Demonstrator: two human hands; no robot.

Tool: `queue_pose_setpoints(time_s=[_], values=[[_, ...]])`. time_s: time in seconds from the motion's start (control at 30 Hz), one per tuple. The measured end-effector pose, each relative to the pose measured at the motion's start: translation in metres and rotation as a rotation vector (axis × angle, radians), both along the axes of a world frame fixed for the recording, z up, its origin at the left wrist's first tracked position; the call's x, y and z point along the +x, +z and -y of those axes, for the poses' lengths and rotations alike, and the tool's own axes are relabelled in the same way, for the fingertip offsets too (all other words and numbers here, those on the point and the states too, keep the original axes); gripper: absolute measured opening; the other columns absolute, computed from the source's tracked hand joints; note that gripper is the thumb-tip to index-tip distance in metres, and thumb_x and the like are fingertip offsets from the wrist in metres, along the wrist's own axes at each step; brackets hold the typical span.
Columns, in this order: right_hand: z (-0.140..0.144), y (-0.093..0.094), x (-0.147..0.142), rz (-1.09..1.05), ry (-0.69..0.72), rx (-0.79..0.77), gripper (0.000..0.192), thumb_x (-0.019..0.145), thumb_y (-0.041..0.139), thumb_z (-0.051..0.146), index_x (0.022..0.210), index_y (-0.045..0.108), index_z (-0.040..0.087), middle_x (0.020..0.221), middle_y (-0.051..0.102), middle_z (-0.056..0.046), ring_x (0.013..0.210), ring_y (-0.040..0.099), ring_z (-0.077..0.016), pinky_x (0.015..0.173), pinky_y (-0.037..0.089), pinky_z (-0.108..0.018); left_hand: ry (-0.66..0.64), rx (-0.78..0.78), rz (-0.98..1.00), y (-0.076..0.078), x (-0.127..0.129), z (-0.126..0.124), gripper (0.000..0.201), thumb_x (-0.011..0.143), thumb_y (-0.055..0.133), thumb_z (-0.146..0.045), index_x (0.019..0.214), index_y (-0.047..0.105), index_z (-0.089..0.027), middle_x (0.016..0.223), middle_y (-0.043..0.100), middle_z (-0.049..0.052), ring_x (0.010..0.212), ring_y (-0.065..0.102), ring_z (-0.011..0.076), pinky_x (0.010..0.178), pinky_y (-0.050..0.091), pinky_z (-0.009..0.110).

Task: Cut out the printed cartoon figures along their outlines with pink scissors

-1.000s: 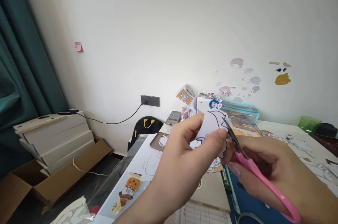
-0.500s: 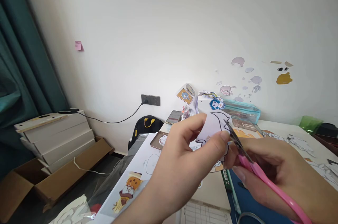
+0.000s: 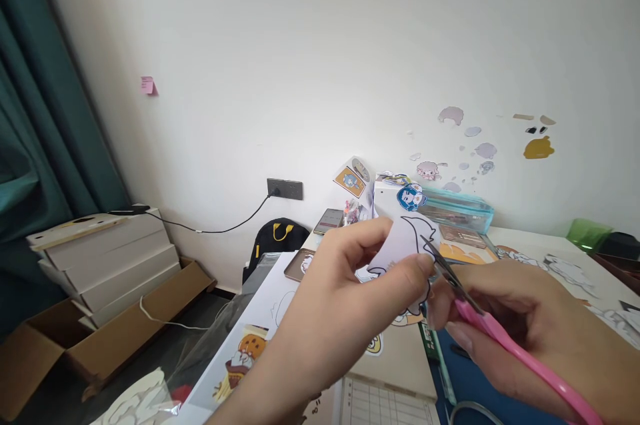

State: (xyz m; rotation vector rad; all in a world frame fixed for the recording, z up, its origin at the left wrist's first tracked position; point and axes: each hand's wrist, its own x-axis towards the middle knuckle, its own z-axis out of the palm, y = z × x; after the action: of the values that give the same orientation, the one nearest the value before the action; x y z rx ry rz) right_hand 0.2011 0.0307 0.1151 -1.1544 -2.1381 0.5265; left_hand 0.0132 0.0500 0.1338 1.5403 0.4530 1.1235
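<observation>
Between the thumb and fingers of my left hand (image 3: 345, 298) is a piece of white paper (image 3: 400, 241) with black outlines drawn on it. My right hand (image 3: 530, 331) grips a pair of scissors with pink handles (image 3: 505, 338). The metal blades (image 3: 443, 265) reach the paper's right edge, close to my left thumb tip, with the points over a drawn line. Fingers of my right hand are also at the lower edge of the paper. Part of the paper is hidden behind my left thumb.
On the desk are a clear blue pencil case (image 3: 457, 211), a phone (image 3: 329, 221), a brown tray (image 3: 297, 265) and paper cutouts (image 3: 570, 271). A cardboard box (image 3: 135, 318) with white boxes stands on the floor at left. A backpack (image 3: 275, 241) leans beyond the desk.
Both hands have shifted slightly, and the paper has tilted a little. The scissor points sit slightly lower and further left. More of a yellow sticker shows below my left hand.
</observation>
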Motion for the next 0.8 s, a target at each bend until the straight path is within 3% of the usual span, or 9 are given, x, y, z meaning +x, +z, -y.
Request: queue_pose_setpoints(time_s=[0.37,0.67,0.8], values=[[0.0001,-0.0012,0.0031,-0.02,-0.034,0.003,0.016,0.072,0.049,0.019,0.066,0.059,0.031,0.057,0.044,0.004,0.053,0.04,-0.0174,0.042,0.031,-0.026,0.002,-0.028,-0.075,-0.0038,-0.0056,-0.0009,0.014,0.089,0.062,-0.024,0.077,0.067,-0.019,0.073,0.069,-0.005,0.058,0.05,0.005,0.053,0.035,0.017],[-0.0054,-0.0041,0.0086,-0.044,0.085,0.034,0.026,0.069,0.049,0.013,0.069,0.059,0.037,0.049,0.039,0.009,0.041,0.036,-0.0135,0.035,0.029,-0.021,0.009,-0.079,-0.135,-0.001,-0.0047,-0.001,0.013,0.088,0.061,-0.028,0.083,0.068,-0.017,0.071,0.056,-0.002,0.067,0.048,0.0098,0.061,0.037,0.021],[-0.0046,-0.0016,0.0065,-0.048,0.083,0.103,0.023,0.07,0.047,0.016,0.067,0.059,0.036,0.045,0.041,0.01,0.036,0.036,-0.0123,0.032,0.03,-0.02,-0.048,-0.047,-0.091,0.0002,-0.0044,0.0007,0.014,0.089,0.058,-0.019,0.08,0.068,-0.018,0.07,0.064,-0.003,0.065,0.052,0.0082,0.06,0.037,0.019]])
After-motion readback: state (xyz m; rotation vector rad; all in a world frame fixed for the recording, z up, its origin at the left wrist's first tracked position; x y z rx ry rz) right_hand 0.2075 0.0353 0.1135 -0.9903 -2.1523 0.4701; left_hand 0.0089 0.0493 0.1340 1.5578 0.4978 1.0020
